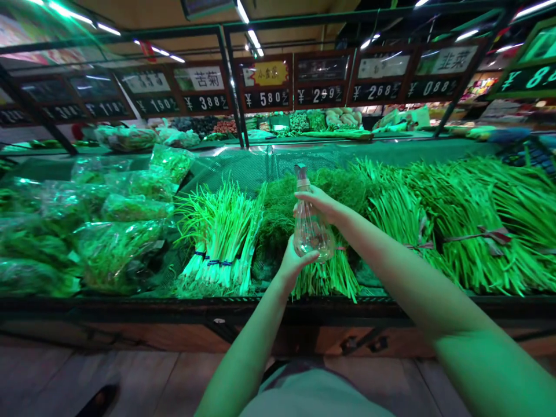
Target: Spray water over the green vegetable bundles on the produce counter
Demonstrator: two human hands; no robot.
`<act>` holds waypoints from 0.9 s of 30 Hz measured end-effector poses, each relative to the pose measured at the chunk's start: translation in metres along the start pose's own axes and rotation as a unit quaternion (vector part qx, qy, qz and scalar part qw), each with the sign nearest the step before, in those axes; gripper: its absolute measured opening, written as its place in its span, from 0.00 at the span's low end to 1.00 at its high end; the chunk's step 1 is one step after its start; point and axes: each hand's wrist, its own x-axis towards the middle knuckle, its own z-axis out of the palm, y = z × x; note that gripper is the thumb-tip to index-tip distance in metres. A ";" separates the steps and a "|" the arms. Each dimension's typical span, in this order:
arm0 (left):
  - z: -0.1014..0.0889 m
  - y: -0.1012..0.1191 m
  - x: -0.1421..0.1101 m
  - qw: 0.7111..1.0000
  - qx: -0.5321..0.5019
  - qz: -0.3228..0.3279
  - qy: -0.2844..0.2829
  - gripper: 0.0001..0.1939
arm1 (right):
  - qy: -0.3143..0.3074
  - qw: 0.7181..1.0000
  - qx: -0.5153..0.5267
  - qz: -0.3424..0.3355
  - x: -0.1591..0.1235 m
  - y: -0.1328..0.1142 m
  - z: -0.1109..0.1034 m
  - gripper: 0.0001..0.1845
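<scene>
Item: clear plastic spray bottle, probably light and slippery, best held at the neck. Your right hand grips there, your left hand cups below, above green onions near the display counter's front edge.

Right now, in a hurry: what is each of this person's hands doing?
Left hand: closed, holding the lower part of a clear plastic spray bottle.
Right hand: closed, holding the same bottle near its neck.

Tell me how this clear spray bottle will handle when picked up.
The clear plastic spray bottle will probably feel light, since little liquid shows inside. Its thin walls may flex if squeezed. Its wide base suggests it would stand fairly steadily, though the smooth plastic could turn slippery if wet.
</scene>
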 end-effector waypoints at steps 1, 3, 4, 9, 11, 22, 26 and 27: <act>-0.001 0.001 -0.001 1.000 0.002 -0.003 0.004 0.33 | 0.000 1.000 -0.001 0.003 0.002 0.001 0.003 0.07; -0.004 0.004 -0.004 1.000 0.001 -0.004 0.009 0.33 | 0.000 1.000 -0.002 0.005 0.005 0.002 0.009 0.06; -0.005 0.004 -0.005 1.000 0.001 -0.003 0.011 0.33 | 0.000 1.000 0.000 0.004 0.005 0.002 0.011 0.06; -0.010 0.002 -0.007 1.000 -0.001 -0.011 0.022 0.33 | -0.002 1.000 0.014 0.009 0.006 0.005 0.013 0.07; -0.009 0.000 -0.005 1.000 -0.004 -0.014 0.007 0.34 | 0.010 1.000 0.007 0.016 0.004 0.005 0.010 0.07; 0.017 -0.024 0.018 0.998 -0.024 -0.048 -0.034 0.37 | 0.095 0.995 0.005 0.017 -0.023 -0.001 -0.031 0.07; 0.030 -0.035 0.026 0.994 -0.035 -0.038 -0.092 0.37 | 0.139 0.990 -0.010 0.020 -0.034 0.001 -0.049 0.06; 0.033 -0.036 0.027 0.993 -0.038 -0.039 -0.106 0.36 | 0.151 0.988 -0.013 0.021 -0.037 0.002 -0.052 0.06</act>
